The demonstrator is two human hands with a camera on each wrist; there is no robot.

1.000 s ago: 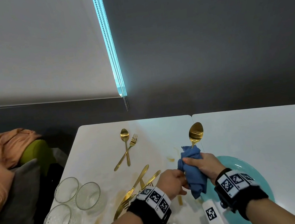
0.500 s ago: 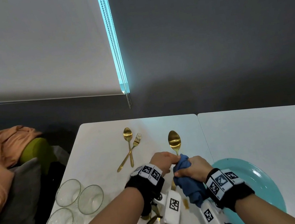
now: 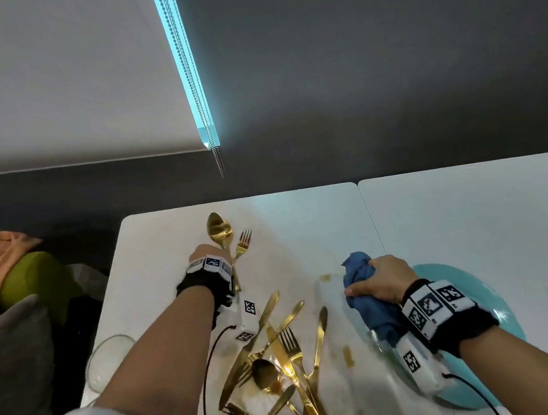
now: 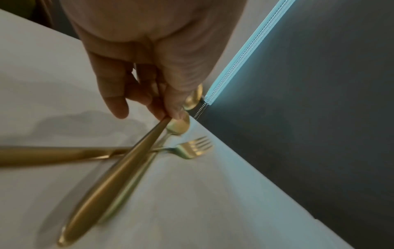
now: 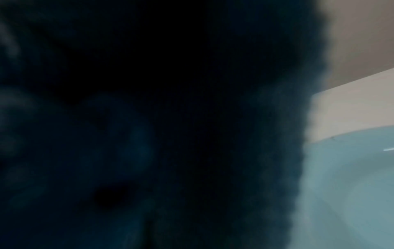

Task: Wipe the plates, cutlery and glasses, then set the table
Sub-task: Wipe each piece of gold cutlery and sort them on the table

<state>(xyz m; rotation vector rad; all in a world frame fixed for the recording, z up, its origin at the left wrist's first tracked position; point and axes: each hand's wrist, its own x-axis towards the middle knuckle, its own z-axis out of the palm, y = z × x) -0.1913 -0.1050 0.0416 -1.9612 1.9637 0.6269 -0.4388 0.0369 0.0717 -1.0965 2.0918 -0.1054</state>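
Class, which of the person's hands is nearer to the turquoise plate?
Right. The right hand, gripping the blue cloth, sits over the turquoise plate's left edge. The left hand is far across the table by the gold fork.

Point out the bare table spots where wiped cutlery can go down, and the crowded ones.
Free: the right table half beyond the teal plate, and the strip between the far fork and the seam. Crowded: the gold cutlery heap near you, spots of residue beside it, glasses at the left edge.
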